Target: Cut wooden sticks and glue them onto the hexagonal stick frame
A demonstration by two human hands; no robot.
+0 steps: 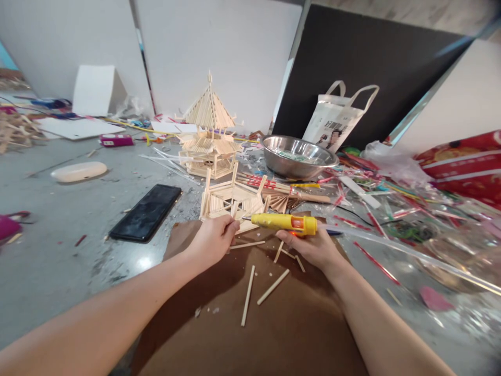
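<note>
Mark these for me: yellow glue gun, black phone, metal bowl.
Yellow glue gun [278, 222]: head view, on its yellow barrel.
Black phone [146, 213]: head view, middle of its screen.
Metal bowl [295, 167]: head view, outer wall, near side.

White panels [219, 57] and one black panel [376, 68] stand behind the grey work surface [78, 209]. Bright reflection [144, 262] noted, left of centre.

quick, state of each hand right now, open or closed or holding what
Left hand: closed in a pinch, apparently on a thin wooden stick.
Right hand: closed, holding the yellow glue gun.
</note>
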